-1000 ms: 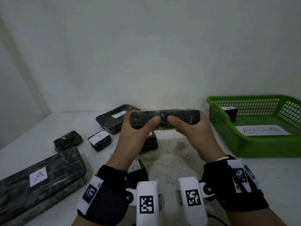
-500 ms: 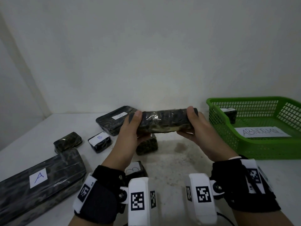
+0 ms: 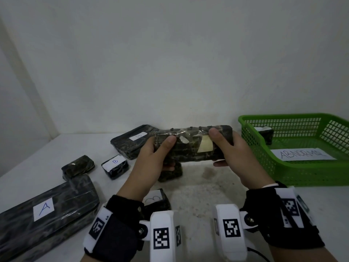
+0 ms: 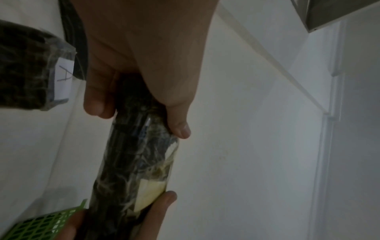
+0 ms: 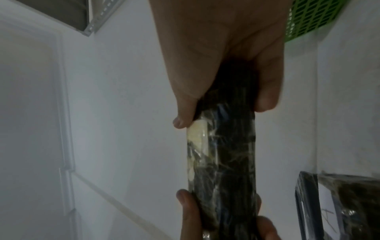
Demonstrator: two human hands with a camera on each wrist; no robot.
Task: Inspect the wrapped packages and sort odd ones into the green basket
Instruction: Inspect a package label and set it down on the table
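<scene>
A: status on the hands?
B: both are on one long dark wrapped package (image 3: 192, 144), held up off the white surface (image 3: 207, 190), roughly level. left hand (image 3: 151, 159) curls round its left end, thumb on the near face. right hand (image 3: 238, 157) curls round the right end, thumb on top near a pale yellowish patch (image 3: 205, 144) under the wrap.
A: wrist cams agree?
B: yes. left wrist view shows thumb and fingers clamping the package, patch at the far end by the other thumb. right wrist view shows the same from the other side.
A: where's the green basket?
B: green basket (image 3: 249, 129) sits on the surface just right of the held package, apart from it. inside: a paper sign reading ABNORMAL (image 3: 302, 154) and one small dark package (image 3: 265, 133) at the back left corner.
A: rest of the surface?
B: big package labelled A (image 3: 45, 212) near left. flat package labelled B (image 3: 132, 140) at the back. small package labelled B (image 3: 115, 166), an unlabelled small one (image 3: 78, 165) left of it. another small dark one (image 3: 171, 173) below the held package, and one small labelled package (image 3: 156, 202) by the left wrist, letter unclear.
</scene>
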